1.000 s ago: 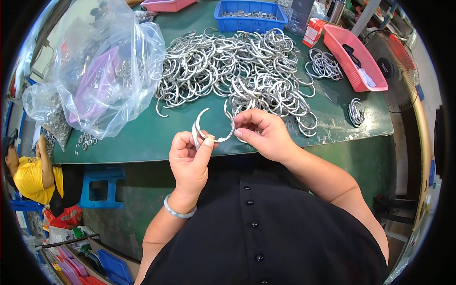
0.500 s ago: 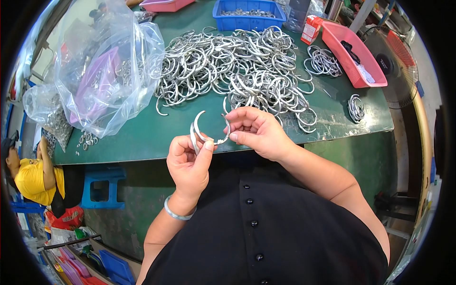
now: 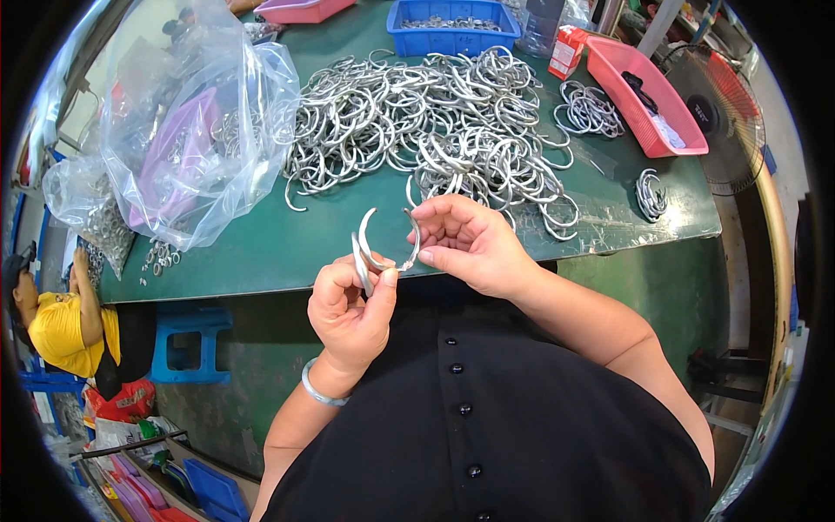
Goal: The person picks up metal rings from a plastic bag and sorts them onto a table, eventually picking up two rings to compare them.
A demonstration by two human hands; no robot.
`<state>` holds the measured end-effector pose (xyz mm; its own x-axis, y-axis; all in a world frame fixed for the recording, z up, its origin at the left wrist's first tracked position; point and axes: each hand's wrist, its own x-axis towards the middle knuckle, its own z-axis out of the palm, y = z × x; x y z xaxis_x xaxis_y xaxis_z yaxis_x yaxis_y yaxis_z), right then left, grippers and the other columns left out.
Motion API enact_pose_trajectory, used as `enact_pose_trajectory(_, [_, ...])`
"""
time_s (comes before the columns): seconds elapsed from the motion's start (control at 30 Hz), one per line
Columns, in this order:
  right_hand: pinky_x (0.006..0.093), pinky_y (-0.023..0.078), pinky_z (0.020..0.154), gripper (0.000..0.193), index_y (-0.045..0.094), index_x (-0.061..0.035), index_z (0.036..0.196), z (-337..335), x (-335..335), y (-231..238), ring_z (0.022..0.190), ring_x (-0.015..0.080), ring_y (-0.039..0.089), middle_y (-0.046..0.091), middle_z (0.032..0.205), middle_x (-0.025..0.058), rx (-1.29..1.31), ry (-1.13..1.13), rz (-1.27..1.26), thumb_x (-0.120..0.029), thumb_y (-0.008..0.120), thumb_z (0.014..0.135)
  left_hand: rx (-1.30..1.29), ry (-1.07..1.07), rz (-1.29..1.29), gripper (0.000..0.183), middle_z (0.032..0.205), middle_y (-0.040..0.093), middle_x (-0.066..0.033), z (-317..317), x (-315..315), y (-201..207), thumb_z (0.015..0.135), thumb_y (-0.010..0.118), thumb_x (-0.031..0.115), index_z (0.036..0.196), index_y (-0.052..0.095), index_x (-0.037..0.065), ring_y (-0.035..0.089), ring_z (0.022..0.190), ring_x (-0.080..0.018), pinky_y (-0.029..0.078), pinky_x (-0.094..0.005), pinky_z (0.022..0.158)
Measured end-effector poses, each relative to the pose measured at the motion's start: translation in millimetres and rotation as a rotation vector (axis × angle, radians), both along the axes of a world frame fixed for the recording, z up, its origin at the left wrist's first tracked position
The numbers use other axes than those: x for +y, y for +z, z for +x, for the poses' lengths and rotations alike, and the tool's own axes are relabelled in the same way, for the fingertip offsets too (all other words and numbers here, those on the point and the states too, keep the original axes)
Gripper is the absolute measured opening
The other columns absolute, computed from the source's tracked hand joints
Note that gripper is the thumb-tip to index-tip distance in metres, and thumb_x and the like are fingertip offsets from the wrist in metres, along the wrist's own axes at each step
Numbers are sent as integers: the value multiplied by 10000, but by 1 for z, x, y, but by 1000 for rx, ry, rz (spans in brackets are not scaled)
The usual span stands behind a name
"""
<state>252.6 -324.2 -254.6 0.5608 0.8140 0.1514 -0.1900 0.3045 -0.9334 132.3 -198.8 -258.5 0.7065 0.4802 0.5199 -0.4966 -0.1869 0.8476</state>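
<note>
My left hand (image 3: 352, 313) is closed, its thumb and fingers pinching silvery curved metal pieces that look like open bangles (image 3: 365, 237). Two curved arms stick up above these fingers. On the right, my right hand (image 3: 477, 245) pinches the upright end of a thin curved piece (image 3: 414, 233) between thumb and fingertips. The pieces come together low down by my left thumb; whether they are joined there I cannot tell. Just beyond both hands lies a big tangled heap of similar silver open bangles (image 3: 374, 122) on the green table (image 3: 261, 248).
A clear plastic bag (image 3: 261, 148) with a purple tray in it stands left. Behind the heap is a blue basket (image 3: 452, 42). At right are a pink basket (image 3: 648, 100), bangle bundles (image 3: 651, 196) and a fan (image 3: 718, 122). A person in yellow (image 3: 65, 331) works far left.
My left hand has shifted slightly right and down, and the curved pieces in it have tilted a little. My right hand keeps its pinch almost in place.
</note>
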Motion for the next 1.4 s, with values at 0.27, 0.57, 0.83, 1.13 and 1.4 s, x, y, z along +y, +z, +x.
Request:
enact_pose_trajectory(0.27, [228, 469, 718, 295, 467, -34, 1023, 2, 2, 0, 824, 95, 554, 564, 904, 37, 21, -15, -49, 34, 590, 763, 22, -6, 79, 207, 848, 574, -110, -1, 0, -2, 748, 582, -106, 801, 430, 24, 552, 740, -109, 460, -218, 659])
enact_pose_trajectory(0.57, [224, 458, 550, 157, 506, -43, 946, 8, 2, 5, 595, 108, 567, 592, 748, 46, 444, 155, -164, -56, 576, 806, 174, -54, -489, 115, 817, 567, -78, 2, 4, 9, 807, 553, -21, 803, 471, 58, 569, 665, -134, 489, -257, 662])
enact_pose_trajectory(0.83, [222, 459, 536, 150, 510, -43, 942, 7, 3, 2, 583, 110, 571, 601, 743, 53, 500, 170, -160, -65, 576, 809, 194, -74, -598, 114, 794, 563, -59, 2, 5, 8, 813, 554, -1, 797, 477, 81, 565, 641, -130, 484, -263, 644])
enact_pose_trajectory(1.13, [213, 462, 549, 154, 491, -43, 955, 3, 0, 6, 610, 107, 573, 598, 772, 53, 434, 164, -156, -56, 565, 820, 195, -90, -603, 114, 800, 566, -66, -1, 6, 6, 811, 552, -3, 803, 476, 81, 563, 639, -135, 481, -266, 642])
enact_pose_trajectory(1.4, [210, 465, 580, 142, 465, -51, 926, -1, -1, 7, 678, 88, 564, 572, 817, 34, 177, 131, -69, -26, 552, 816, 130, -40, -447, 128, 857, 587, -99, -3, 7, 3, 797, 563, -32, 835, 463, 38, 562, 742, -131, 477, -254, 694])
